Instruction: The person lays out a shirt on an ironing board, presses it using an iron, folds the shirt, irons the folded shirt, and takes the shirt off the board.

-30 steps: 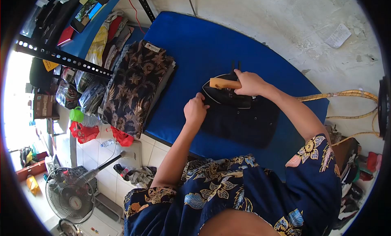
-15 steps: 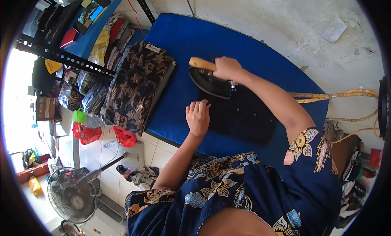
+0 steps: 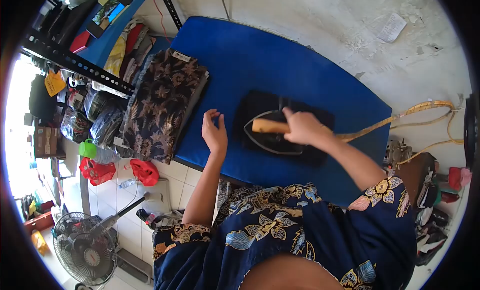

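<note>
A steam iron with a pale wooden handle and a dark body rests over a folded black garment on the blue padded ironing table. My right hand is wrapped round its handle from the right. Just left of the garment, my left hand is held up with nothing in it, its fingers loosely bent and apart. Beyond that hand lies a stack of folded clothes, with a brown floral batik cloth on top.
Yellow cords run from the iron to the right. A metal shelf holds a phone at upper left. The wall borders the table's far side. A fan and red bags are at lower left.
The iron, with my right hand on it, has come nearer and right, down over the black garment. My left hand has moved left off the garment's edge. The garment now lies flatter and more compact.
</note>
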The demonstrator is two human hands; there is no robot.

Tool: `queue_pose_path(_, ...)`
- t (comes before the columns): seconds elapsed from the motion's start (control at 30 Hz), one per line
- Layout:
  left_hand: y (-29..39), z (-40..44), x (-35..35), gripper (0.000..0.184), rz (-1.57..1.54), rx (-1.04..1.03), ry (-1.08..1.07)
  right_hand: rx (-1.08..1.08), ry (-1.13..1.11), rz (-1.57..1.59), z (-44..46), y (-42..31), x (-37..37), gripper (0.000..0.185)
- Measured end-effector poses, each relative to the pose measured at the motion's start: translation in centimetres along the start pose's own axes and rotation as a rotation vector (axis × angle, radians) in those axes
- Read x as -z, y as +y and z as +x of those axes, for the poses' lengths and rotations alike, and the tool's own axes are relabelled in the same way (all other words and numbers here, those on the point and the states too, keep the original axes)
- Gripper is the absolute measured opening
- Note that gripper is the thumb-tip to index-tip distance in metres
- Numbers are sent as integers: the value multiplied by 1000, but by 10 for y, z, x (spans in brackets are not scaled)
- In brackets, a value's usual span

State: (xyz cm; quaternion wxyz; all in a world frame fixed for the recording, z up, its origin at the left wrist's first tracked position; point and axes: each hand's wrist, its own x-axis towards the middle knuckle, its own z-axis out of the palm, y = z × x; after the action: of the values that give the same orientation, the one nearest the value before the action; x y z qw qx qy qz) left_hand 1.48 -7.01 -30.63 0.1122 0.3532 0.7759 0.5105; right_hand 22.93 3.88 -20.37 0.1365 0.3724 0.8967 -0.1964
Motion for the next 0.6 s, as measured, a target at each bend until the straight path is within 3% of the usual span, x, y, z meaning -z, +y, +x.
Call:
queue_pose_path(0.03,1,-3,7,19,-21,19,4,-26,-71,-3,6,-16,-11,57)
queue_pose_path(0.07,1,-3,15,18,-39,34,17,46,102,46,12,-28,-31,53)
queue_pose_path(0.2,12,-17,21,12,-91,-25,50,-69,109,125,34,-50,-35,43)
queue_pose_path(0.37,32,-29,24,13,-25,-263,-70,-91,105,123,21,-39,-18,35)
queue_pose_path(0.43,40,-28,33,15,9,-365,-117,-204,86,133,-1,-28,-10,39)
queue_pose_path(0.5,40,-32,32,16,23,-381,-158,-270,229,219,-35,-2,-14,43)
queue_pose_path(0.6,46,-43,17,21,49,-420,-312,-575,286,599,-82,38,-23,32)
